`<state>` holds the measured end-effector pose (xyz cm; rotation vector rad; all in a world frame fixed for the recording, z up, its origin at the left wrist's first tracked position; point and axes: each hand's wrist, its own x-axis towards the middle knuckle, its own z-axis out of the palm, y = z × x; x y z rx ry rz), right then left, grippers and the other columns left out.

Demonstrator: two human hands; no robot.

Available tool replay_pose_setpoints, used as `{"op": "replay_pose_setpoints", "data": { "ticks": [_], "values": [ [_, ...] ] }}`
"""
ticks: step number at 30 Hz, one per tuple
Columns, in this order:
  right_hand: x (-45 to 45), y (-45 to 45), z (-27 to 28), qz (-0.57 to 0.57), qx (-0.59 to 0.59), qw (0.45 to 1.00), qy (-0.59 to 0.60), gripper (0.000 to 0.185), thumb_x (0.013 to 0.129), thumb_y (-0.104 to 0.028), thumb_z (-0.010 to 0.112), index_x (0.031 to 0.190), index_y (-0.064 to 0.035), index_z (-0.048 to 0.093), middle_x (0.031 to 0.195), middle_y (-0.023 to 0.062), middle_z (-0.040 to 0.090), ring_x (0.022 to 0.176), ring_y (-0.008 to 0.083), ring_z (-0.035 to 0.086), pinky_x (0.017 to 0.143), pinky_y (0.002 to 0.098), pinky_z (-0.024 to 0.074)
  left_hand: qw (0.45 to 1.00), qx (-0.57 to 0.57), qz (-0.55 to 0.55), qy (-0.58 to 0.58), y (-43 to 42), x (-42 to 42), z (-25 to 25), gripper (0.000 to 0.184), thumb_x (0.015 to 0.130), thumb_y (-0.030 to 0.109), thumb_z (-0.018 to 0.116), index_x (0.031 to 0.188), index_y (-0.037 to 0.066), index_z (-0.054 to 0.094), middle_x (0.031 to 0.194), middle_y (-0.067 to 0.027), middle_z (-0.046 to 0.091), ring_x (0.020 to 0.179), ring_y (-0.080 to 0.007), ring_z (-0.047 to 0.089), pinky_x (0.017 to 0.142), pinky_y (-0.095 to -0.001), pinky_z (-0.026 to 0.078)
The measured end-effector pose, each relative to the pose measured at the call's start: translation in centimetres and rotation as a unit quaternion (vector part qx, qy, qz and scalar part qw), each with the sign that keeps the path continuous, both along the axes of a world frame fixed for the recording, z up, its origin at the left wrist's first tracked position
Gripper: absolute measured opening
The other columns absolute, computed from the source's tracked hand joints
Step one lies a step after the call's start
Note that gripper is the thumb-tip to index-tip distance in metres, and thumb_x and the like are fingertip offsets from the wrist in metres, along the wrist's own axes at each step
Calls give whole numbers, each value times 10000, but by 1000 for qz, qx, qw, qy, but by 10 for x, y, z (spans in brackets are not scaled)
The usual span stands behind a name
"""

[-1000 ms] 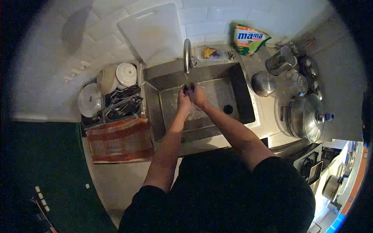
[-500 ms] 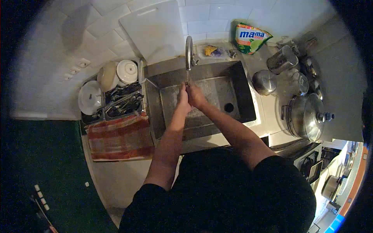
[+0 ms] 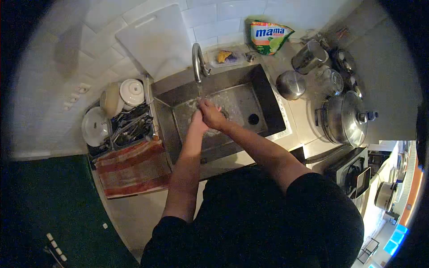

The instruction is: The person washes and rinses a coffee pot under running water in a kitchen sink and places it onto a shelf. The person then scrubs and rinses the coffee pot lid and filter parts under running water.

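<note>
Both hands are pressed together over the sink [image 3: 232, 143], just below the running faucet [image 3: 195, 58]. My right hand [image 3: 212, 115] lies across the top of my left, its fingers extended together toward the faucet. Most of my left hand [image 3: 197, 119] is covered by the right; a bit of its fingers shows past the right hand's far side, stretched out. I see no object in either hand. Water falls from the spout near the fingertips, and the sink floor is wet with suds.
Left of the sink, a dish rack holds bowls [image 3: 132, 92] and cutlery [image 3: 129, 127], beside a striped cloth [image 3: 132, 169]. A sponge tray [image 3: 241, 58] and a detergent pouch [image 3: 269, 38] stand behind. To the right are a metal bowl [image 3: 291, 85] and a lidded pot [image 3: 346, 118].
The camera view has shifted, so the sink sits further left. My right hand has turned over the left, and both hands are slightly further from the spout.
</note>
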<state>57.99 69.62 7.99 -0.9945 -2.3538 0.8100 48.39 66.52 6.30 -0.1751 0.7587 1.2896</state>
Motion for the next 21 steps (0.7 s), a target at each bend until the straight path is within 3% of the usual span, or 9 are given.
{"op": "replay_pose_setpoints", "data": {
  "ticks": [4,7,10,13,16,19,21],
  "values": [
    [10,-11,32,-27,-43,995,87,549,951,-133,648,1469,-34,496,1213,269,675,1220,498,572,1012,552,483,989,-94,77,81,-1,-19,-29,387,1101,370,450,1178,81,696,1076,-76,708,897,-240,685,853,-439,591],
    [25,-15,63,-38,-37,998,-33,490,960,-189,681,1425,-84,568,1128,223,720,1136,496,623,954,552,512,988,-49,119,86,1,-17,-6,301,1077,294,480,1148,99,699,978,-31,672,796,-187,661,777,-374,595],
    [30,-24,83,-110,53,992,-40,385,960,-236,689,1307,-74,650,1089,213,730,1022,482,672,872,550,537,989,10,118,91,-5,-20,1,250,1069,290,531,1128,114,699,970,-17,665,732,-153,641,722,-305,579],
    [32,-24,91,-44,-137,987,71,302,972,-250,672,1203,-56,682,1044,227,722,939,482,683,830,552,539,989,-31,48,135,-9,-22,-6,266,1074,319,545,1184,130,696,1029,-28,694,802,-169,662,731,-322,582],
    [26,-18,30,0,-56,997,54,285,1003,-255,639,1205,-56,668,1043,242,709,950,503,670,859,553,536,981,-62,35,182,-16,-2,15,278,1087,346,547,1216,143,686,1071,-23,703,888,-179,664,753,-341,574],
    [26,-37,24,-48,-153,975,154,257,1026,-238,605,1170,-35,668,1023,260,696,916,502,668,847,551,539,973,-32,-10,228,-18,-4,-2,350,1099,408,520,1286,142,650,1159,-20,689,968,-185,662,812,-325,549],
    [23,-37,14,-70,-84,981,162,269,1029,-259,609,1154,-27,667,1037,258,700,936,485,675,853,548,538,966,-17,-27,257,-21,-15,-20,402,1108,450,502,1333,141,626,1218,-18,680,1021,-188,660,851,-314,532]
  ]
}}
